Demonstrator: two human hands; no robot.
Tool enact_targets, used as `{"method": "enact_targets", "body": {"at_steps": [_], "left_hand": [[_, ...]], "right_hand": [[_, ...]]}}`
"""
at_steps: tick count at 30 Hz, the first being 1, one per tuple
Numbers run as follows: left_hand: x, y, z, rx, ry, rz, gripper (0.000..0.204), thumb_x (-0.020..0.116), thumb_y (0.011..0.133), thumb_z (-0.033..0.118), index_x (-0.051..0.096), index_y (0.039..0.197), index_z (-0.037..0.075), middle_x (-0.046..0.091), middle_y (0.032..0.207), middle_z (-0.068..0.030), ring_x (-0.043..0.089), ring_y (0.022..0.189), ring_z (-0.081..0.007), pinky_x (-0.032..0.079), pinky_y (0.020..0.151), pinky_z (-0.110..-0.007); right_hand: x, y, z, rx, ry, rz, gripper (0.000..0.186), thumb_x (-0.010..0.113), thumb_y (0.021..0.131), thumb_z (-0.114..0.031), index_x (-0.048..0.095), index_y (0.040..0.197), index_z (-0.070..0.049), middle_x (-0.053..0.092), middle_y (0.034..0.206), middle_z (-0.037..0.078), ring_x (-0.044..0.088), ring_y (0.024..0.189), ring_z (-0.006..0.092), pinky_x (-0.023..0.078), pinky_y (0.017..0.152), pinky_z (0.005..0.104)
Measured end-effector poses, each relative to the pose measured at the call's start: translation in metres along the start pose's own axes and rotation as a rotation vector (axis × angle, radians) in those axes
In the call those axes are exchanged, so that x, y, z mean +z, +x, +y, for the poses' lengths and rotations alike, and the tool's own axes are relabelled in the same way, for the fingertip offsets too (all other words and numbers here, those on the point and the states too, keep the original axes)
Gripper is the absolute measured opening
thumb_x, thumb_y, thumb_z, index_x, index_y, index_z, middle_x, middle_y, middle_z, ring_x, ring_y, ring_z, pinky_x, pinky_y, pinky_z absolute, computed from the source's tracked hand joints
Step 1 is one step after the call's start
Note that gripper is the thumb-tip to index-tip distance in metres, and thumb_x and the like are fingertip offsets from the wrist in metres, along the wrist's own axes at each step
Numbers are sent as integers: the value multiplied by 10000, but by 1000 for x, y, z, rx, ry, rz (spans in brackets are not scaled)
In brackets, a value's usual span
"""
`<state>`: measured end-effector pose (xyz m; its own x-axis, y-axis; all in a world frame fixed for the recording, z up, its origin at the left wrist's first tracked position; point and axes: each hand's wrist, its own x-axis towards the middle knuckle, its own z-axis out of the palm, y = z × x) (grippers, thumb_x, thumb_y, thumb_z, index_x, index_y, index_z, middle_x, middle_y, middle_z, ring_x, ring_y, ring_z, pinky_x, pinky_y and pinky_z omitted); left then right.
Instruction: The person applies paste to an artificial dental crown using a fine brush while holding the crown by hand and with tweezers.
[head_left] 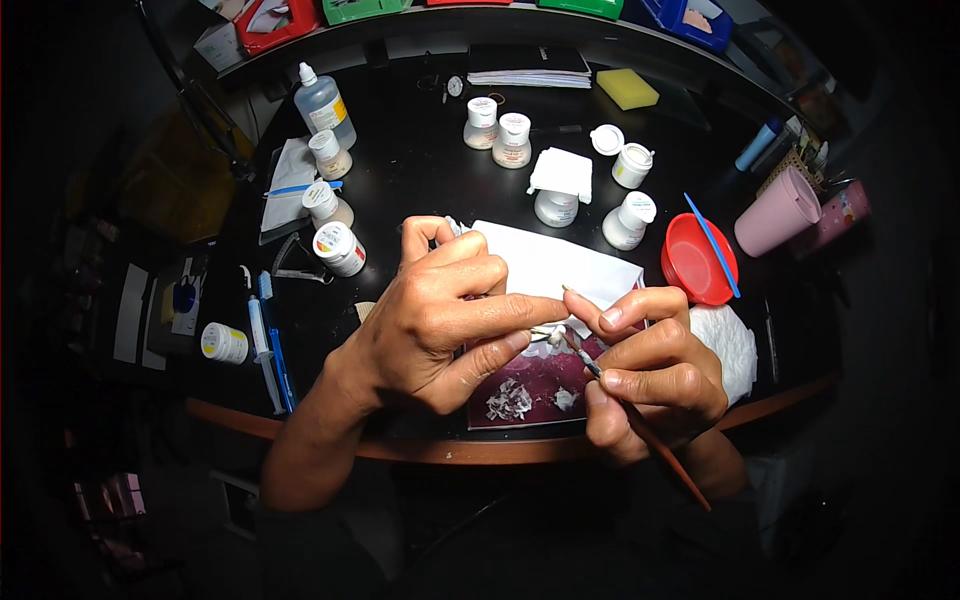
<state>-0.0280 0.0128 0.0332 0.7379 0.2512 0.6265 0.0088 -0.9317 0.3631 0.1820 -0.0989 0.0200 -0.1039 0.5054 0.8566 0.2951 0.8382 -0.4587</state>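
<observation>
My left hand is closed, index finger and thumb pinching the end of a small white piece, perhaps on a thin holder; its exact kind is too small to tell. A slim paintbrush with a brown handle is gripped between the thumb and fingers of my right hand. Its dark tip meets or nearly meets the white piece. Below both hands lies a dark purple slab bearing white crumbly powder and a smaller white heap. White paper covers its far part.
Several small white-capped bottles stand around, including one under folded tissue. Right: a red bowl with a blue stick across it, a pink cup and crumpled tissue. Left: a syringe, a blue toothbrush and a jar.
</observation>
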Motion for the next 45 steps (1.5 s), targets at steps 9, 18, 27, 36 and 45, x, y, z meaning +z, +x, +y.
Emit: {"method": "enact_targets", "body": {"at_steps": [9,18,27,36,45], "left_hand": [[0,0,0,4,2,8,282,716,833,253,799,1084,157,448,694,17,444,713,-167,258,822,-397],[-1,0,1,-5,7,9,299,724,803,250,805,1080,168,454,724,16,451,737,-170,254,823,-405],[-2,0,2,0,7,11,289,728,808,243,805,1075,164,457,723,17,450,735,-168,258,827,-408],[-2,1,2,7,-14,8,262,719,829,246,798,1064,163,448,691,23,439,709,-165,261,831,-398],[-2,2,1,11,-24,8,256,713,832,242,796,1062,166,444,665,28,434,691,-167,265,831,-395]], "right_hand": [[-1,1,-3,16,10,24,244,698,696,112,638,898,-11,650,832,105,633,968,316,624,917,493],[0,1,-1,5,22,12,249,712,701,104,651,913,-11,657,827,106,637,950,311,625,909,494],[-1,1,-1,-3,25,13,257,725,711,102,661,930,-16,663,836,105,636,960,309,624,916,493],[-2,0,-3,4,26,-4,247,739,739,93,661,945,-20,667,863,106,635,992,308,623,927,493],[-1,0,-3,13,20,-9,243,744,732,95,662,931,-17,667,872,107,636,996,308,622,934,495]]}}
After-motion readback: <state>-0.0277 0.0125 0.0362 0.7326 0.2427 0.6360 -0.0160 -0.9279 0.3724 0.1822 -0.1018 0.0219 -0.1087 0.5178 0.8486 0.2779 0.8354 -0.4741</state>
